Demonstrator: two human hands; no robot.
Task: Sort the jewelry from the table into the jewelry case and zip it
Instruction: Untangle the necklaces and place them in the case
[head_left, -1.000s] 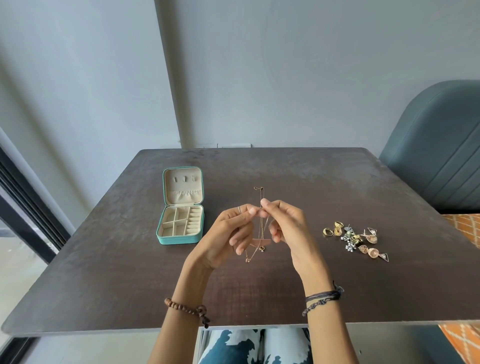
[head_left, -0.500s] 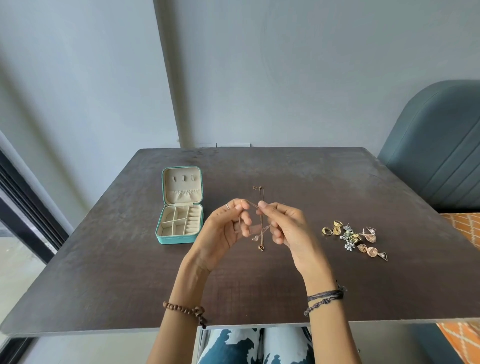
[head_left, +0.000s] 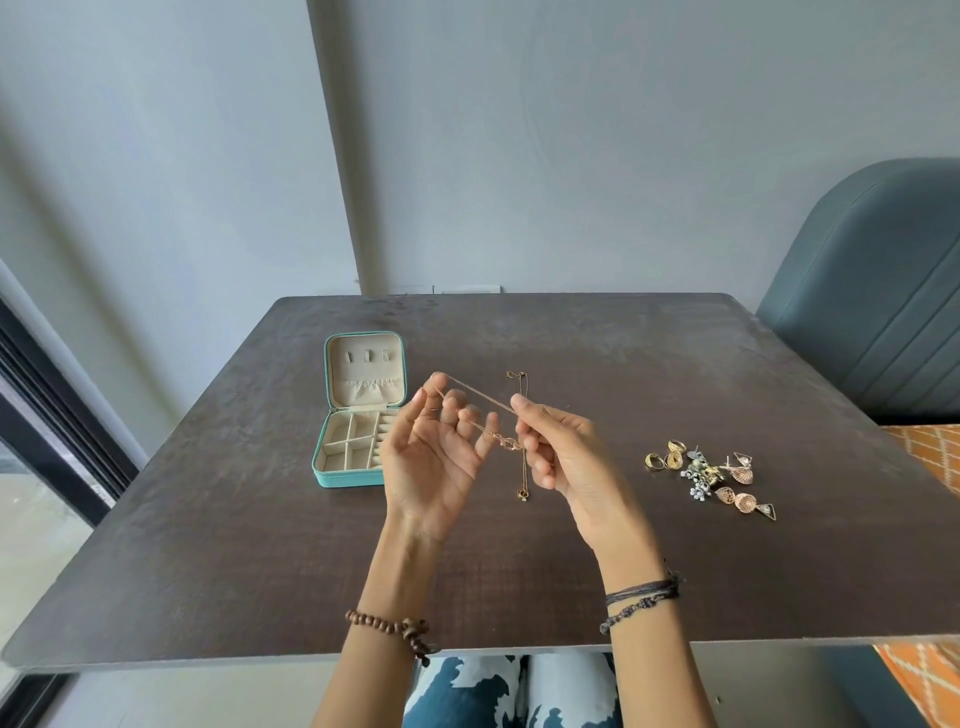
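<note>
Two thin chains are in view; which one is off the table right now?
The chain stretched between the left hand and right hand, pinched at both ends. The other necklace lies flat on the table, untouched, its pendant nearest the person.

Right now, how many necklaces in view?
2. One chain is stretched between the left hand and right hand; another necklace lies on the table behind them, partly hidden.

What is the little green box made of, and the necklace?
The jewelry case looks like teal faux leather outside, smooth and matte, with cream velvety lining. The necklace seems a thin gold-toned metal chain: it glints. Real gold or plating cannot be told.
</note>
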